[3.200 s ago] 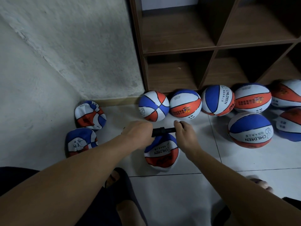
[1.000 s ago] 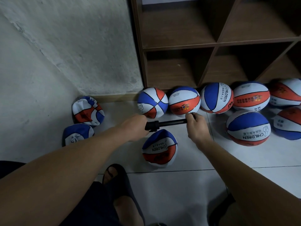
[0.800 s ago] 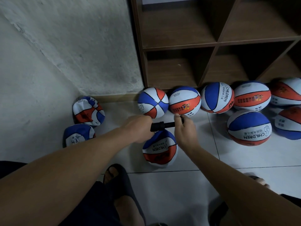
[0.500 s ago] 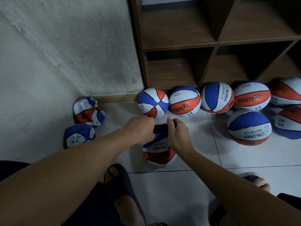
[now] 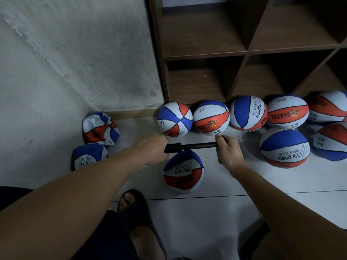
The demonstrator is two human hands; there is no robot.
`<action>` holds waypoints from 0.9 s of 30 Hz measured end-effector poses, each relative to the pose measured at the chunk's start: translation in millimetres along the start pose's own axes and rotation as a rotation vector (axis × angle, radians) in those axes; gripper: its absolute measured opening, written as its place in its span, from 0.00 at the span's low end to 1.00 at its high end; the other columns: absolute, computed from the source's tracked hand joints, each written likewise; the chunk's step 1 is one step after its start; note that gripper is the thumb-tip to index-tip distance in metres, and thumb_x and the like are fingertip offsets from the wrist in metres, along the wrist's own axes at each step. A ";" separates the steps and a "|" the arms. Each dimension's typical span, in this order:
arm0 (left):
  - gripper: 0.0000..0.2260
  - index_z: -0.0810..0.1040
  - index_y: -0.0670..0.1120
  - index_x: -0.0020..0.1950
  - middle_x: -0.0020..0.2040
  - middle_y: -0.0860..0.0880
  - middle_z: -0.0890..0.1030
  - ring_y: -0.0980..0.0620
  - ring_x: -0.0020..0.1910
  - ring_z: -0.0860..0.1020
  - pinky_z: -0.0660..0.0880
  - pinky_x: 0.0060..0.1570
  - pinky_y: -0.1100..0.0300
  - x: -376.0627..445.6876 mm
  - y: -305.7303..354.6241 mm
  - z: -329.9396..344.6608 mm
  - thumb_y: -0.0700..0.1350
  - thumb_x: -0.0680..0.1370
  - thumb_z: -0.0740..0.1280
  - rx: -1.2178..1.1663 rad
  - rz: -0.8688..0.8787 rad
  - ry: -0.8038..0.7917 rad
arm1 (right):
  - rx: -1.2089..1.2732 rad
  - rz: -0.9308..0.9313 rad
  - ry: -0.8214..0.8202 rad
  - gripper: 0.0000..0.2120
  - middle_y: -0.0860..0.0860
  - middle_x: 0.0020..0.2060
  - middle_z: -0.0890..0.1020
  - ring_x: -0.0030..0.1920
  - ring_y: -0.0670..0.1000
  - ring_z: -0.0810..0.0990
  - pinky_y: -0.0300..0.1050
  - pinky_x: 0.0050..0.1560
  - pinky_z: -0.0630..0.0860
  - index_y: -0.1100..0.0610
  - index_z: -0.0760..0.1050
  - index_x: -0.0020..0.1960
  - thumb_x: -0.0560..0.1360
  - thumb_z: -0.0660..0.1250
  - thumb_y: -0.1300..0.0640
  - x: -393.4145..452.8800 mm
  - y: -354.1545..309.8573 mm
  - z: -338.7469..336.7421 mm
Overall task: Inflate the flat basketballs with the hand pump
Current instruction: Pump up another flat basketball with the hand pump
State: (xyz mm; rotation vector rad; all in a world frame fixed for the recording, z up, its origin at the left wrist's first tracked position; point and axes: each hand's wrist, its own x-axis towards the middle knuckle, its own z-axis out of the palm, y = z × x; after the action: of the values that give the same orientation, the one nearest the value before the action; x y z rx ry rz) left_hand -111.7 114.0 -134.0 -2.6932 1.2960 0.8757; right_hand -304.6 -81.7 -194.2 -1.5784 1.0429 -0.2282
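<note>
The barrel end of the hand pump point(image 5: 189, 147) is gripped in the closed left hand point(image 5: 152, 149), presumably to steady it over the ball, while its handle end, hidden in the palm, is clasped by the curled fingers of the right hand point(image 5: 228, 152) at three o'clock, the rod drawn out between them as if for a stroke. Just below, at six o'clock from the pump, the flat basketball point(image 5: 183, 171) is seen on the tiled floor point(image 5: 206, 218), dented and sagging, blue, white and red.
</note>
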 end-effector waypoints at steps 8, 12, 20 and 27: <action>0.13 0.72 0.46 0.37 0.36 0.47 0.78 0.47 0.34 0.78 0.72 0.34 0.55 4.4 15.2 3.9 0.43 0.79 0.71 -0.030 0.001 0.013 | -0.036 -0.028 0.018 0.20 0.50 0.32 0.73 0.35 0.52 0.72 0.57 0.39 0.74 0.59 0.74 0.44 0.86 0.59 0.45 -16.7 -19.2 36.5; 0.11 0.75 0.47 0.39 0.37 0.47 0.79 0.45 0.36 0.81 0.76 0.36 0.54 0.4 26.0 1.5 0.49 0.79 0.71 0.087 0.021 0.046 | -0.057 -0.038 -0.027 0.21 0.49 0.32 0.72 0.34 0.49 0.71 0.47 0.36 0.68 0.56 0.72 0.41 0.88 0.58 0.46 -36.4 -25.8 59.0; 0.12 0.74 0.50 0.40 0.37 0.49 0.78 0.47 0.36 0.79 0.78 0.39 0.54 -2.1 32.3 2.9 0.51 0.79 0.73 0.126 0.040 0.054 | -0.081 -0.076 -0.060 0.21 0.52 0.36 0.77 0.37 0.49 0.74 0.42 0.35 0.69 0.58 0.75 0.45 0.88 0.57 0.45 -41.2 -29.7 67.0; 0.08 0.77 0.46 0.40 0.37 0.47 0.80 0.47 0.35 0.80 0.71 0.31 0.58 4.4 11.9 -1.4 0.44 0.78 0.71 -0.055 0.032 0.069 | -0.073 -0.039 -0.039 0.17 0.49 0.33 0.76 0.38 0.52 0.74 0.51 0.41 0.73 0.55 0.76 0.46 0.86 0.60 0.45 -9.6 -29.1 27.0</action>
State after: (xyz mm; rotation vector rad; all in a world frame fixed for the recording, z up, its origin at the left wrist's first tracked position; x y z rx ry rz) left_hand -117.5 102.8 -132.5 -2.7758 1.3511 0.8400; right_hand -278.4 -58.1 -173.6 -1.6634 1.0006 -0.1874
